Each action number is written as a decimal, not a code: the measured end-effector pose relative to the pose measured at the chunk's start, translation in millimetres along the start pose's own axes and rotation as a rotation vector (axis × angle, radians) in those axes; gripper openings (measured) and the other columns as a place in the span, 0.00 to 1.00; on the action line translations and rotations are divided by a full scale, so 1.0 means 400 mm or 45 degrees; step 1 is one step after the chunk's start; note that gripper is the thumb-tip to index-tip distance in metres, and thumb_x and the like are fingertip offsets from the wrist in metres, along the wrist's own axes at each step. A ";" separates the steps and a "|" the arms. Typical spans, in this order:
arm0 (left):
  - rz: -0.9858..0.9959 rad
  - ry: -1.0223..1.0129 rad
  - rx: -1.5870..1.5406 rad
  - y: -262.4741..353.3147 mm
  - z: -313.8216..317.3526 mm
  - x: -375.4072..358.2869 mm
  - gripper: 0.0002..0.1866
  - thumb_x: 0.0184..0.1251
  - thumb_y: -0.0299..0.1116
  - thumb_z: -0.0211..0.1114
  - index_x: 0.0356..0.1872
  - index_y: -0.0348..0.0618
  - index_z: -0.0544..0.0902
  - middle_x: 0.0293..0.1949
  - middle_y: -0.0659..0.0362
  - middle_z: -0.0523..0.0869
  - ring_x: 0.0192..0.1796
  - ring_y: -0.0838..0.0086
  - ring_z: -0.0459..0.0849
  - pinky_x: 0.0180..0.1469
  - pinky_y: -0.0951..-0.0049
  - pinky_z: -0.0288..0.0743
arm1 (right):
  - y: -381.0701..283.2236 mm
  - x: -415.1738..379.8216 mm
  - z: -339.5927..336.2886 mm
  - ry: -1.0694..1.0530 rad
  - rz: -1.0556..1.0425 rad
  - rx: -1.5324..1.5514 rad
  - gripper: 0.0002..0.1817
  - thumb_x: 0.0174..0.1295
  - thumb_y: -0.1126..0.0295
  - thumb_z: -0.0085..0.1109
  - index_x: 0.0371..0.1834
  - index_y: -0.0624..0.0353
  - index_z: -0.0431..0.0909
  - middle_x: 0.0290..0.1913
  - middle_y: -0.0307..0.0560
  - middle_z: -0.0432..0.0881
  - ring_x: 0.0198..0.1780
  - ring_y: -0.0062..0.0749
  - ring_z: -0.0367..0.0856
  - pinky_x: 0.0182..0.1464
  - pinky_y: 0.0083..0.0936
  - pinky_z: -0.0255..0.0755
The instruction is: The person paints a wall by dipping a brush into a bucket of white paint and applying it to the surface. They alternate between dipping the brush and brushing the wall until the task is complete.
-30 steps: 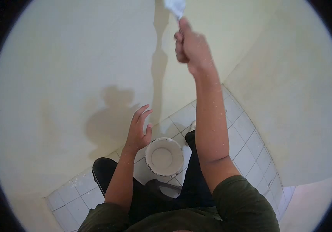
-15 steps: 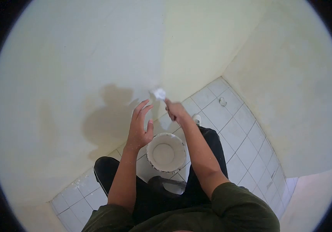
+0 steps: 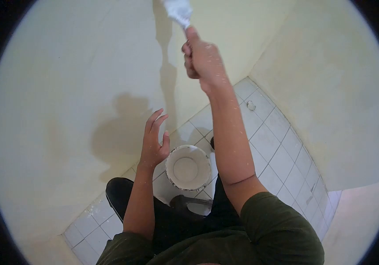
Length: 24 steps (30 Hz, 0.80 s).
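Observation:
My right hand [image 3: 205,62] is raised high in front of the wall, its fingers wrapped round the handle of a paintbrush [image 3: 178,11]. White paint coats the brush head, which points up and is partly cut off by the top of the view. Lower down, my left hand [image 3: 155,141] hangs empty with its fingers apart, near the wall. Just beside it stands a white paint bucket [image 3: 168,174] on the floor between my legs, its rim smeared and chipped. The wall [image 3: 88,57] shows a whiter area on the left and a yellowish area on the right.
Grey-white tiles [image 3: 266,150] cover the floor. A small whitish scrap [image 3: 251,105] lies near the corner where the walls meet. Close behind the bucket is a dark object with a curved handle [image 3: 198,202]. Another wall [image 3: 330,110] rises on the right.
My right hand has moved up along the wall with the paintbrush, from just above the bucket to the top of the view. My left hand has barely shifted and stays open.

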<state>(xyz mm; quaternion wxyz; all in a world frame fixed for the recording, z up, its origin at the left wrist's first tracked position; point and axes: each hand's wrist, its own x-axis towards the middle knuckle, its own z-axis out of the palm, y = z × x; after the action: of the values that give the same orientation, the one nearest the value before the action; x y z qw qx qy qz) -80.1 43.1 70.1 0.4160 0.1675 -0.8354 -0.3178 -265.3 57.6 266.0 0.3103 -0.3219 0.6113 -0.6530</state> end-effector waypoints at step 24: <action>-0.070 -0.072 -0.020 -0.020 0.015 -0.007 0.26 0.60 0.18 0.56 0.63 0.39 0.75 0.70 0.47 0.71 0.73 0.49 0.67 0.75 0.53 0.62 | 0.452 -0.001 -0.073 -0.057 0.523 -0.116 0.28 0.74 0.46 0.54 0.21 0.57 0.72 0.10 0.33 0.62 0.10 0.22 0.54 0.15 0.26 0.46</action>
<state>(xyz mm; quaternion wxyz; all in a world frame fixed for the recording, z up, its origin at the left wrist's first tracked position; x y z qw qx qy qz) -83.3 41.1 60.5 0.3846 0.1779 -0.8394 -0.3403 -286.4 64.7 84.4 0.4357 -0.2187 0.6859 -0.5403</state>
